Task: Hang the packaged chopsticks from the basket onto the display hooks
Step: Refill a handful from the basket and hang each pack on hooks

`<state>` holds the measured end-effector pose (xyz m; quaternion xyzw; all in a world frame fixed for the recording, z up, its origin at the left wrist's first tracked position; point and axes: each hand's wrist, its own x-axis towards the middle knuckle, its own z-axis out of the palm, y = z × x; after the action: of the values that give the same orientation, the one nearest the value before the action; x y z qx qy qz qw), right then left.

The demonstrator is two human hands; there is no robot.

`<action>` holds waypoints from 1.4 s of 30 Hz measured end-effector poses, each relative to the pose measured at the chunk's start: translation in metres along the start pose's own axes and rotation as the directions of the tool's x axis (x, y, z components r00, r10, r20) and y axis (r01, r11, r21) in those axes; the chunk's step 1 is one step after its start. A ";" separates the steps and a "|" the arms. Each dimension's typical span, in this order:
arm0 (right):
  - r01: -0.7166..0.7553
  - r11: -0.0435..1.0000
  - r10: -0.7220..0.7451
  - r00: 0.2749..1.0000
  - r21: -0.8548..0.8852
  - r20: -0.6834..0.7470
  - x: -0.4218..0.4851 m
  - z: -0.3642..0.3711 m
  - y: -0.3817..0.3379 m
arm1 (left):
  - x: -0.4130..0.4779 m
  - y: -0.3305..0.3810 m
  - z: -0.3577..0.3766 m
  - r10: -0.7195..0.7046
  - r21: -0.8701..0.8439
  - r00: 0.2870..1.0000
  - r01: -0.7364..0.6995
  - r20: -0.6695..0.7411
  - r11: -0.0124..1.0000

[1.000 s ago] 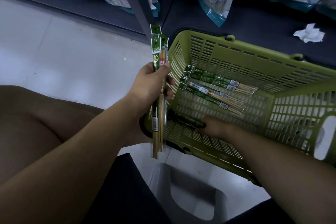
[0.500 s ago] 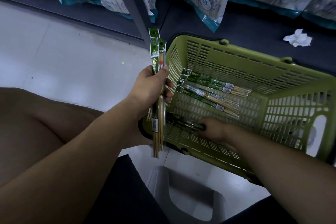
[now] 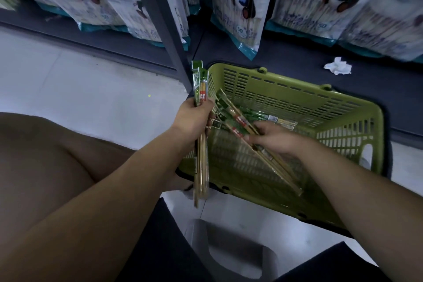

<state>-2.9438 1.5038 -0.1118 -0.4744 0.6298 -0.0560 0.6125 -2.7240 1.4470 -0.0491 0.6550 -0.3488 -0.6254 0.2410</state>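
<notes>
In the head view, the left hand (image 3: 194, 119) grips an upright bundle of green-topped clear plastic packs of bamboo chopsticks (image 3: 202, 168) at the near-left corner of the olive-green slatted plastic basket (image 3: 286, 98). The right hand (image 3: 274, 138), close beside it over the basket, clutches a slanted second batch of packs (image 3: 229, 113), their tops pointing towards the left hand. Just beyond the right hand, a few remaining packs (image 3: 270, 118) lie on the basket's floor.

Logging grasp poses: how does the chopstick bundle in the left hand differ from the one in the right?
The left bundle, in the left hand, stands nearly upright at the basket edge; the right bundle, in the right hand, slants diagonally over it. Both are gripped mid-length.
</notes>
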 end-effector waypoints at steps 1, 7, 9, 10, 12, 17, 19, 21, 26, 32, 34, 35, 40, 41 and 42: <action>0.029 0.998 -0.026 0.999 0.058 -0.047 -0.007 -0.006 -0.011 | -0.003 0.002 0.004 0.014 0.009 1.000 -0.014 0.006 1.000; 0.256 0.910 -0.163 0.944 0.326 -0.288 -0.064 -0.019 -0.076 | -0.033 0.036 0.039 0.117 -0.072 0.984 -0.108 0.134 0.992; 0.330 0.928 -0.245 0.889 0.172 -0.387 -0.081 -0.015 -0.096 | -0.043 0.050 0.055 0.173 -0.115 0.975 -0.158 0.140 0.981; 0.353 0.933 -0.289 0.854 0.073 -0.433 -0.089 -0.013 -0.104 | -0.048 0.058 0.062 0.207 -0.116 0.970 -0.192 0.131 0.975; 0.389 0.917 -0.380 0.774 -0.092 -0.507 -0.107 -0.012 -0.119 | -0.059 0.074 0.073 0.277 -0.096 0.951 -0.266 0.134 0.959; 0.219 0.912 -0.383 0.757 -0.348 -0.529 -0.158 -0.028 -0.134 | -0.088 0.106 0.088 0.360 -0.168 0.912 -0.330 0.196 0.929; 0.077 0.839 -0.418 0.725 -0.539 -0.547 -0.179 -0.035 -0.140 | -0.101 0.116 0.091 0.375 -0.202 0.898 -0.333 0.230 0.921; 0.028 0.772 -0.472 0.694 -0.635 -0.543 -0.197 -0.040 -0.145 | -0.110 0.124 0.092 0.393 -0.221 0.880 -0.342 0.265 0.914; 0.102 0.789 -0.491 0.697 -0.606 -0.522 -0.230 -0.061 -0.152 | -0.131 0.152 0.097 0.510 -0.205 0.794 -0.467 0.331 0.860; 0.443 0.867 -0.476 0.605 -0.227 -0.638 -0.252 -0.084 -0.158 | -0.152 0.180 0.098 0.603 -0.305 0.707 -0.521 0.369 0.797; 0.575 0.816 -0.440 0.551 -0.060 -0.709 -0.264 -0.097 -0.167 | -0.160 0.189 0.100 0.651 -0.278 0.673 -0.589 0.352 0.759; 0.637 0.771 -0.420 0.500 -0.008 -0.757 -0.272 -0.106 -0.175 | -0.164 0.195 0.102 0.683 -0.249 0.643 -0.639 0.346 0.728; 0.777 0.621 -0.400 0.198 -0.105 -0.895 -0.312 -0.149 -0.222 | -0.185 0.225 0.119 0.776 -0.152 0.497 -0.796 0.389 0.586; 0.772 0.618 -0.409 0.153 -0.149 -0.900 -0.318 -0.155 -0.229 | -0.190 0.232 0.122 0.791 -0.143 0.471 -0.818 0.390 0.558; 0.766 0.616 -0.416 0.118 -0.184 -0.902 -0.324 -0.161 -0.235 | -0.195 0.239 0.126 0.805 -0.140 0.450 -0.834 0.387 0.534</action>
<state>-3.0170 1.5094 0.3136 -0.4695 0.5798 -0.6435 0.1714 -2.8802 1.4565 0.2450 0.2681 -0.6842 -0.5397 0.4108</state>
